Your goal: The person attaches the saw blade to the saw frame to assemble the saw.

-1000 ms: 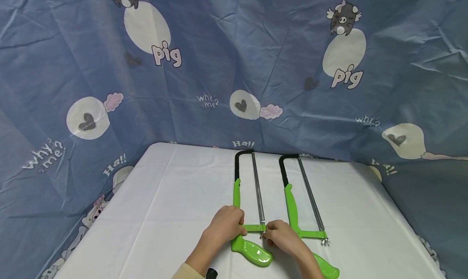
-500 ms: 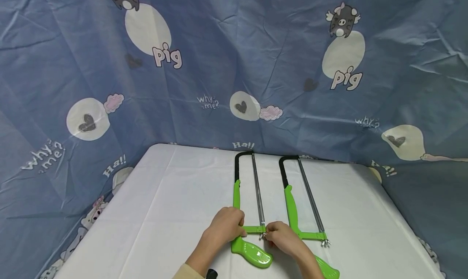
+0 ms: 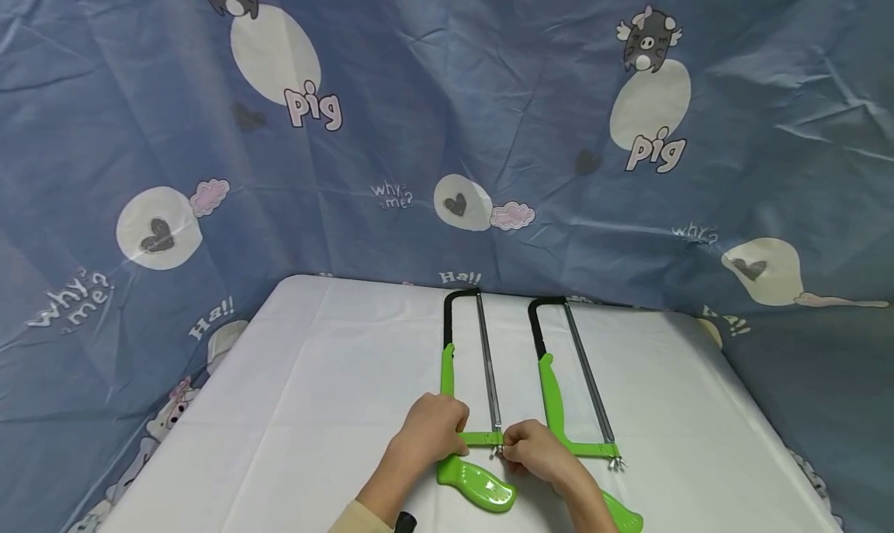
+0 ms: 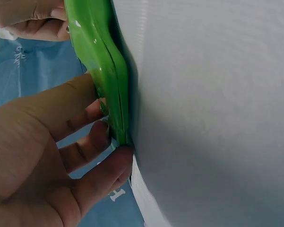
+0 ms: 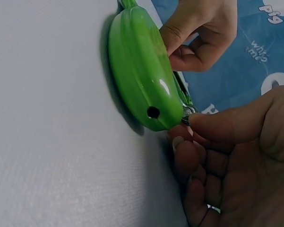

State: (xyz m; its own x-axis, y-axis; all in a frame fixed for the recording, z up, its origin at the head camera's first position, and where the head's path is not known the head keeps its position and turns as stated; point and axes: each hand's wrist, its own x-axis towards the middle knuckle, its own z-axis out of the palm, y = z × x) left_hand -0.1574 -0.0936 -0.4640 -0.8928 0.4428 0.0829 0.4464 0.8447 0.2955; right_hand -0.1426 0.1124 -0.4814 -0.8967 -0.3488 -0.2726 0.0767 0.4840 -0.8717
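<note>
A hacksaw (image 3: pixel 480 488) with a green handle, black front frame and silver blade (image 3: pixel 489 362) lies on the white-covered table. My left hand (image 3: pixel 434 427) grips its green frame just above the handle; in the left wrist view the thumb and fingers lie around the green part. At the near end of the blade, my right hand (image 3: pixel 536 449) pinches the small metal wing nut (image 5: pixel 188 113) between thumb and fingers. The right wrist view shows the handle's rounded end with a dark hole, close to those fingertips. The right forearm partly hides a second hacksaw's handle.
The second, matching hacksaw (image 3: pixel 553 397) lies to the right, roughly parallel, with its own wing nut (image 3: pixel 617 463) at the near blade end. A blue printed cloth (image 3: pixel 391 129) hangs behind the table (image 3: pixel 335 378). A small black object (image 3: pixel 405 522) shows beside the left sleeve.
The head view has shifted slightly, so the scene sits a little further left. Both hands keep nearly the same places on the left hacksaw, and any turning of the wing nut is too small to see.
</note>
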